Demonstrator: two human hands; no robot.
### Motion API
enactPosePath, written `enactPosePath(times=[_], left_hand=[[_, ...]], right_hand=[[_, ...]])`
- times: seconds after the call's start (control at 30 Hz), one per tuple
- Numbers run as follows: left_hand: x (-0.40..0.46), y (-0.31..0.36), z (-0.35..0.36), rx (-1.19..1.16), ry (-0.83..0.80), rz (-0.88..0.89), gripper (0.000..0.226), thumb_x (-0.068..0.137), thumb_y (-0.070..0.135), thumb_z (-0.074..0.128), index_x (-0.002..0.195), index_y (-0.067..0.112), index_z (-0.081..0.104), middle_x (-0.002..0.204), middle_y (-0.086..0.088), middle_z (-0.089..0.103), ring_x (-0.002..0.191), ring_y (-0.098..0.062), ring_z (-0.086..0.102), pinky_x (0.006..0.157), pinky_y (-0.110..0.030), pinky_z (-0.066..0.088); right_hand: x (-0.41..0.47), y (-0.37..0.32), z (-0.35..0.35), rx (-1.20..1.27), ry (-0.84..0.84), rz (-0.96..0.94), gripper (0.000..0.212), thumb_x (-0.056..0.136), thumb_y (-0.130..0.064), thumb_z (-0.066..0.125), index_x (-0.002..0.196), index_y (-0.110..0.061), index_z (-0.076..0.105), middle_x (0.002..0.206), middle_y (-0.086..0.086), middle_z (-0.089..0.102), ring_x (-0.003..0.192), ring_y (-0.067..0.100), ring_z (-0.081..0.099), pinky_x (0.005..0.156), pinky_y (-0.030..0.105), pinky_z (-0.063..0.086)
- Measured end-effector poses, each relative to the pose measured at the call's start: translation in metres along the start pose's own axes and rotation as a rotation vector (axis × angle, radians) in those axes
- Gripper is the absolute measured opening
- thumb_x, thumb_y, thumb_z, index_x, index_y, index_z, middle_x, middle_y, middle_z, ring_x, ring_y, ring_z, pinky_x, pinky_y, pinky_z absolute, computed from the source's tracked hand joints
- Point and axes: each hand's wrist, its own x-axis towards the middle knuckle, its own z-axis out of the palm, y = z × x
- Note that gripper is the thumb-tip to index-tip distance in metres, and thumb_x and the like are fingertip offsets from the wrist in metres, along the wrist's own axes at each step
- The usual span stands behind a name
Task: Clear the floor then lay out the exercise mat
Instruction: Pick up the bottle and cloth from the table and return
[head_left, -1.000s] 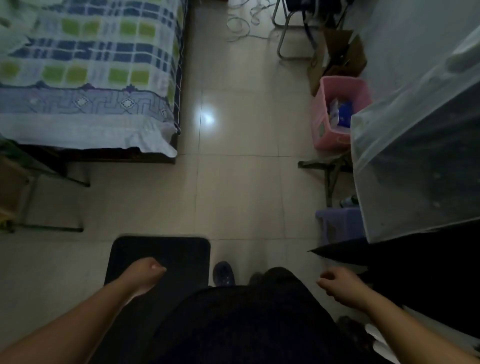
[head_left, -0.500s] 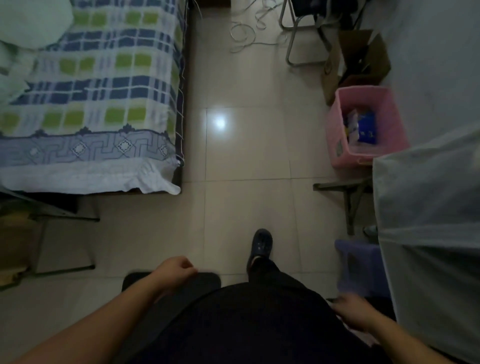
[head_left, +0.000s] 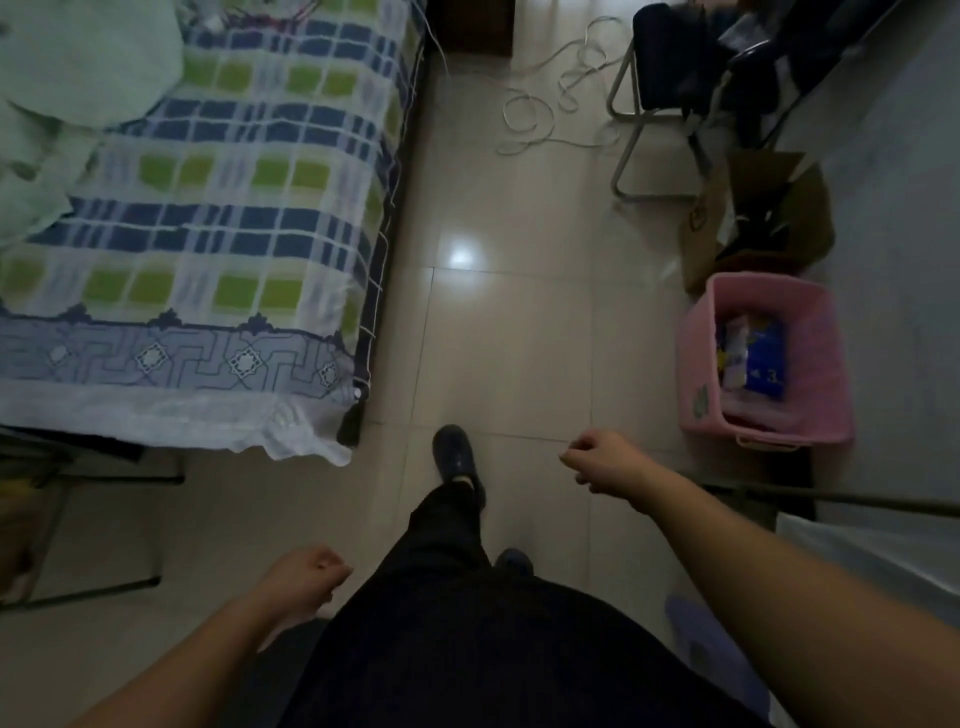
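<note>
I am standing on the beige tiled floor, which runs ahead between a bed and things along the right wall. Only a dark sliver of the black exercise mat shows, low down between my left arm and my body. My left hand hangs beside my hip, fingers loosely curled, holding nothing. Further forward, my right hand is over the tiles, also loosely curled and empty. One dark shoe is stepped forward.
A bed with a blue and green checked cover fills the left. On the right stand a pink basket, an open cardboard box and a metal-legged chair. A white cable loops on the floor ahead. A purple stool sits low right.
I have walked forward, so the mat has slid back almost out of view. My right hand swung forward and up; my left dropped back beside my hip.
</note>
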Motion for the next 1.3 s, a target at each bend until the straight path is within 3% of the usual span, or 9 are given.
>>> enactPosePath(times=[0.1, 0.27, 0.5, 0.6, 0.83, 0.97, 1.07, 1.17, 1.3], left_hand=[[0.035, 0.02, -0.022, 0.054, -0.043, -0.051, 0.019, 0.092, 0.021, 0.059, 0.096, 0.003, 0.065, 0.081, -0.011, 0.062, 0.067, -0.02, 0.055, 0.057, -0.022, 0.041], [0.101, 0.092, -0.103, 0.106, -0.088, -0.104, 0.024, 0.095, 0.022, 0.053, 0.108, 0.003, 0.059, 0.102, -0.018, 0.064, 0.082, -0.025, 0.058, 0.064, -0.028, 0.046], [0.169, 0.271, -0.221, 0.24, 0.106, 0.145, 0.025, 0.093, 0.018, 0.051, 0.099, -0.002, 0.065, 0.105, -0.026, 0.066, 0.099, -0.037, 0.063, 0.086, -0.041, 0.052], [0.187, 0.352, -0.241, 0.179, 0.135, 0.268, 0.025, 0.094, 0.023, 0.052, 0.094, 0.002, 0.066, 0.098, -0.021, 0.068, 0.092, -0.035, 0.064, 0.087, -0.045, 0.053], [0.224, 0.485, -0.227, 0.326, 0.026, 0.329, 0.024, 0.092, 0.036, 0.055, 0.103, 0.018, 0.065, 0.096, -0.003, 0.066, 0.089, -0.018, 0.064, 0.087, -0.04, 0.056], [0.237, 0.535, -0.227, 0.325, -0.007, 0.25, 0.022, 0.09, 0.038, 0.058, 0.102, 0.021, 0.065, 0.093, 0.003, 0.065, 0.087, -0.012, 0.063, 0.08, -0.032, 0.056], [0.247, 0.567, -0.235, 0.281, 0.02, 0.223, 0.013, 0.089, 0.038, 0.06, 0.094, 0.027, 0.064, 0.089, 0.006, 0.064, 0.081, -0.008, 0.063, 0.067, -0.024, 0.051], [0.259, 0.592, -0.253, 0.193, 0.059, 0.171, 0.01, 0.09, 0.035, 0.058, 0.089, 0.026, 0.062, 0.085, 0.002, 0.065, 0.077, -0.012, 0.064, 0.062, -0.025, 0.05], [0.277, 0.603, -0.28, 0.172, 0.023, 0.057, 0.019, 0.091, 0.032, 0.058, 0.094, 0.015, 0.066, 0.084, -0.002, 0.066, 0.074, -0.017, 0.062, 0.067, -0.028, 0.05]], right_hand=[[0.034, -0.032, -0.018, -0.125, -0.03, -0.031, 0.028, 0.09, -0.035, 0.06, 0.102, -0.011, 0.068, 0.098, 0.01, 0.069, 0.094, 0.028, 0.065, 0.086, 0.042, 0.055], [0.073, -0.04, -0.071, -0.136, -0.047, 0.134, 0.021, 0.091, -0.032, 0.06, 0.088, -0.011, 0.063, 0.082, 0.007, 0.061, 0.075, 0.021, 0.057, 0.07, 0.031, 0.045], [0.112, -0.029, -0.149, 0.093, 0.124, 0.337, 0.017, 0.092, -0.021, 0.064, 0.086, -0.005, 0.066, 0.071, 0.012, 0.064, 0.059, 0.02, 0.06, 0.053, 0.028, 0.046], [0.131, -0.028, -0.165, 0.131, 0.11, 0.414, 0.018, 0.092, -0.02, 0.064, 0.08, -0.007, 0.062, 0.063, 0.007, 0.06, 0.05, 0.015, 0.056, 0.047, 0.025, 0.043], [0.222, -0.069, -0.243, -0.147, -0.169, 0.355, 0.026, 0.093, -0.03, 0.057, 0.077, -0.01, 0.062, 0.074, 0.009, 0.058, 0.064, 0.018, 0.053, 0.059, 0.025, 0.038], [0.283, -0.121, -0.324, -0.171, -0.125, 0.258, 0.028, 0.094, -0.031, 0.059, 0.099, -0.005, 0.066, 0.093, 0.01, 0.069, 0.081, 0.02, 0.063, 0.073, 0.031, 0.049], [0.322, -0.171, -0.387, -0.117, -0.066, 0.227, 0.02, 0.093, -0.03, 0.062, 0.098, -0.01, 0.065, 0.092, 0.01, 0.068, 0.081, 0.021, 0.064, 0.066, 0.029, 0.05], [0.369, -0.229, -0.447, -0.123, -0.022, 0.147, 0.018, 0.092, -0.031, 0.063, 0.098, -0.014, 0.064, 0.088, 0.006, 0.065, 0.082, 0.02, 0.064, 0.067, 0.03, 0.052], [0.423, -0.309, -0.492, -0.025, 0.014, 0.066, 0.02, 0.093, -0.03, 0.063, 0.103, -0.013, 0.063, 0.099, 0.013, 0.067, 0.093, 0.029, 0.067, 0.081, 0.043, 0.058]])
